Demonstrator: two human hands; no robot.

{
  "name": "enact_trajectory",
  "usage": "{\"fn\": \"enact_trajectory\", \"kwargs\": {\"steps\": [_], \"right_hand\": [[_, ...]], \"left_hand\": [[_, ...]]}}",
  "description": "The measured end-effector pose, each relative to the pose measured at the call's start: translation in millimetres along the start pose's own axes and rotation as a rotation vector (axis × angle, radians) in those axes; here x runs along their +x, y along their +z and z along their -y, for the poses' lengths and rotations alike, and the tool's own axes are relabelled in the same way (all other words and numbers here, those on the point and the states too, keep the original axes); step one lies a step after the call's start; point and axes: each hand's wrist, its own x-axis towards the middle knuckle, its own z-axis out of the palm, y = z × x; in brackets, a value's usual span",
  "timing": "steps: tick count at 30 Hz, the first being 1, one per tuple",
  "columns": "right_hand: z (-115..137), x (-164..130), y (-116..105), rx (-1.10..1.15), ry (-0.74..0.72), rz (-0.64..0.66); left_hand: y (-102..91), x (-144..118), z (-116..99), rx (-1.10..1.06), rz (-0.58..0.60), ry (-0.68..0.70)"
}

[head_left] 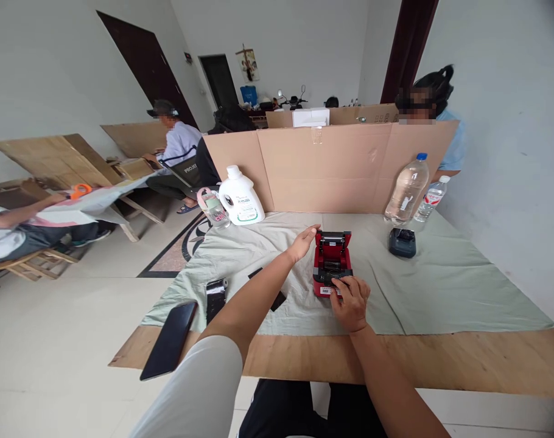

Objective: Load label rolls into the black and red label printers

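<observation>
A small red and black label printer (319,263) stands on the cloth in front of me with its lid (334,235) raised. My left hand (303,243) reaches to the lid's left corner, fingers stretched out and touching or very close to it. At the printer's front, my right hand (351,299) has bent fingers on the black front edge, index finger above and thumb lower on the front face. Inside the compartment are dark parts I cannot make out. Partly behind my left forearm lies a flat black piece (277,302).
Left of my arm lie a black-wrapped roll (216,298) and a dark tablet or phone (170,340). A white detergent jug (241,198) and clear cup (217,210) stand back left. Back right are a large bottle (407,191), small bottle (431,201) and black device (402,243). Cardboard (322,173) walls the back.
</observation>
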Motion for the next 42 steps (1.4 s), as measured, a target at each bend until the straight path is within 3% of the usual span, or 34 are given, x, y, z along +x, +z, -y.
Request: {"fn": "enact_trajectory", "kwargs": {"steps": [4, 12, 18, 21, 27, 37, 42], "right_hand": [[-0.7, -0.7, 0.2, 0.016, -0.006, -0.005], [-1.8, 0.3, -0.6, 0.041, 0.001, -0.028], [1.1, 6.9, -5.9, 0.003, 0.024, -0.021], [-3.2, 13.7, -11.3, -0.047, 0.006, 0.078], [-17.7, 22.6, -21.7, -0.133, -0.034, 0.252], [-19.0, 22.9, -23.7, -0.171, -0.051, 0.306], [-13.9, 14.5, -20.9, -0.013, 0.042, 0.25]], "left_hand": [[7.4, -24.7, 9.5, -0.053, 0.002, 0.048], [9.9, -78.6, 27.3, 0.083, 0.038, 0.237], [14.1, -92.7, 35.0, 0.187, 0.04, 0.46], [15.3, -93.4, 39.5, 0.238, 0.044, 0.513], [15.5, -93.0, 47.7, 0.306, 0.085, 0.531], [19.5, -93.7, 50.7, 0.209, 0.073, 0.529], [20.9, -101.3, 49.9, 0.076, 0.084, 0.438]]}}
